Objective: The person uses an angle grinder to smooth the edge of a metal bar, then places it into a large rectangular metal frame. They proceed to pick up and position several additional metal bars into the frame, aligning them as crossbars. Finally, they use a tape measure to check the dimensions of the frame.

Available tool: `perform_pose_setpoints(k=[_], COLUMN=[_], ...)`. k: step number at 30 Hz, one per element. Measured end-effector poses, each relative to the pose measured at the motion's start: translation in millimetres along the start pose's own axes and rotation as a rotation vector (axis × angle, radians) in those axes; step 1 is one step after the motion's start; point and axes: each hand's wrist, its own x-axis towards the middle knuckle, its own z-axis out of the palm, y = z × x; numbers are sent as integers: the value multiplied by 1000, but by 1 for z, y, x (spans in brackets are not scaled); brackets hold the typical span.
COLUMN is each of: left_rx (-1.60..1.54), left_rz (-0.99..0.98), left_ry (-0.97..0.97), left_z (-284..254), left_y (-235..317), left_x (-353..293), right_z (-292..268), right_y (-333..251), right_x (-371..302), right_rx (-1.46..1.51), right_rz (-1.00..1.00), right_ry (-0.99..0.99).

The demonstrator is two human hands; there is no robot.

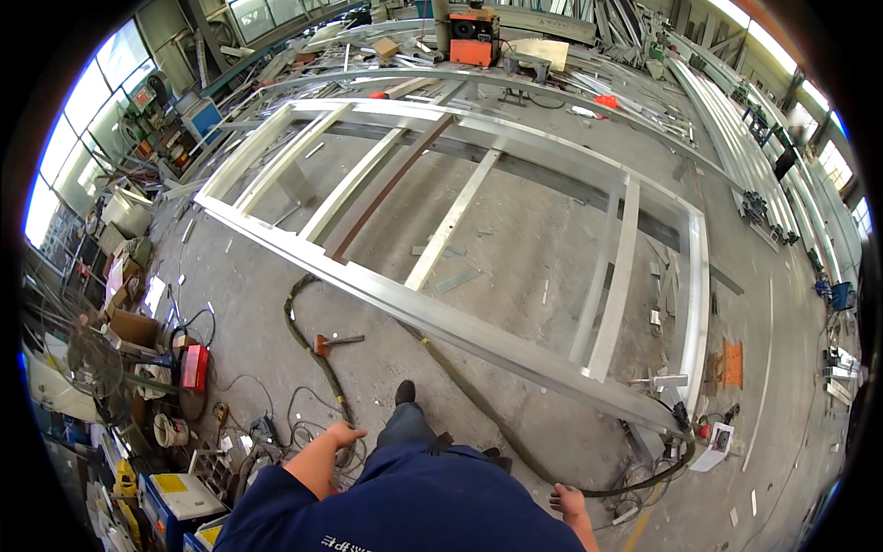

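Observation:
My left hand (344,434) hangs beside my left hip, empty, its fingers loosely stretched. On the other side my right hand (568,502) hangs low with relaxed, slightly curled fingers and nothing visible in it. It is close to a thick sleeved cable (478,401) that runs along the floor in front of me, but I cannot tell whether they touch. A large silver metal frame (441,324) with several crossbars stands raised over the floor ahead. One crossbar (391,189) is rust brown. Between me and the frame lies a hammer (338,342) with an orange head.
Tools, cables, a red box (194,368) and a bucket (171,430) crowd the left side. A blue-and-white machine (181,497) stands lower left. Long metal profiles (731,138) are stacked at the right. An orange machine (473,39) stands at the back, amid scrap.

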Motion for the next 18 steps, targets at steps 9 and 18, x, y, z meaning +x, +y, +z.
perform_pose_setpoints(k=[9,18], left_rx=[-194,-545], left_rz=[153,-283], left_ry=[85,418], left_z=[-139,-259], left_y=[-61,-261], left_x=[102,134], right_z=[177,395], right_y=[-74,-215], right_x=[3,-6], right_rx=[-49,-536], right_rz=[-18,-197], right_ry=[56,-30])
